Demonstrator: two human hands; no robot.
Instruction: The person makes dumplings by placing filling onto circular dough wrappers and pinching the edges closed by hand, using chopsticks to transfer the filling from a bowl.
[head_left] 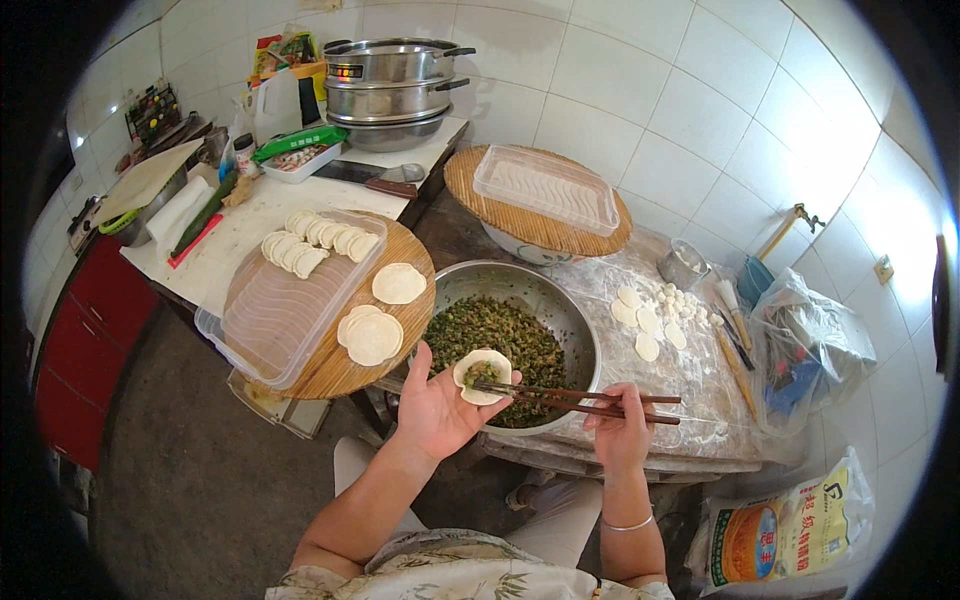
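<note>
A round dumpling wrapper [466, 391] rests on the fingers of my left hand [437, 408], which is turned palm up with the thumb apart. Green minced filling [484, 371] lies in the wrapper's middle. My right hand [622, 425] grips a pair of brown chopsticks [580, 400], whose dark tips touch the filling. Behind both hands stands a large steel bowl [592, 345] of the same chopped filling. To the left, loose wrappers [372, 337] lie on a round wooden board [415, 265], beside a clear plastic tray [290, 325] with rows of folded dumplings [310, 243].
Dough pieces [680, 300], flattened rounds [647, 347] and a rolling pin [736, 372] lie on the floured table [620, 275] at right. Another clear tray [545, 190] sits on a woven lid behind the bowl. A cleaver [348, 172] and stacked steamer [390, 95] occupy the left counter.
</note>
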